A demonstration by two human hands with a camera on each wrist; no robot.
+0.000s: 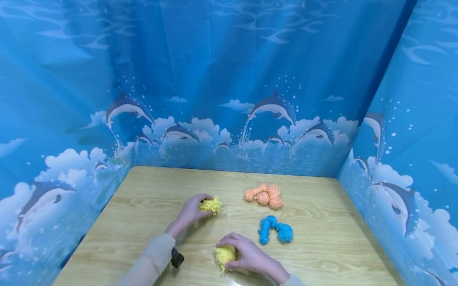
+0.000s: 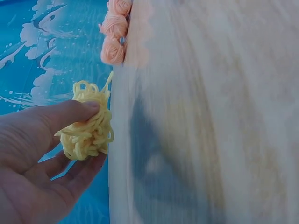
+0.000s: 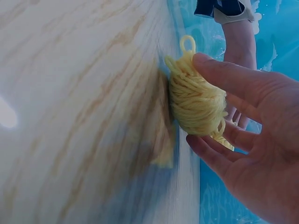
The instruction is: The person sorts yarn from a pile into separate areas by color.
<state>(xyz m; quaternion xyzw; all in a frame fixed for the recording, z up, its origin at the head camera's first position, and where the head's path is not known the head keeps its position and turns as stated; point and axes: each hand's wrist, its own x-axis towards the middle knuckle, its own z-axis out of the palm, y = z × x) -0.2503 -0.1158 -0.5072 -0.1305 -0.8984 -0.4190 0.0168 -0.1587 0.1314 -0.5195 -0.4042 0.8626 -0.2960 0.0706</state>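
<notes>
My left hand (image 1: 195,208) grips a loose, loopy bundle of yellow yarn (image 1: 212,205) between thumb and fingers, left of the peach yarn. In the left wrist view the thumb presses on the tangled yellow strands (image 2: 88,133). Nearer the front, my right hand (image 1: 247,254) holds a rounder ball of yellow yarn (image 1: 225,256). The right wrist view shows this ball (image 3: 196,102) neatly wound, with a few loops sticking out; thumb and fingertips are on either side of it. Whether either yarn touches the table is hard to tell.
Peach yarn balls (image 1: 262,196) lie in a cluster toward the back of the wooden table (image 1: 322,246). Blue yarn (image 1: 275,229), a bent skein and a ball, lies in front of them, near my right hand. A dolphin-print curtain (image 1: 229,79) stands behind and at the sides.
</notes>
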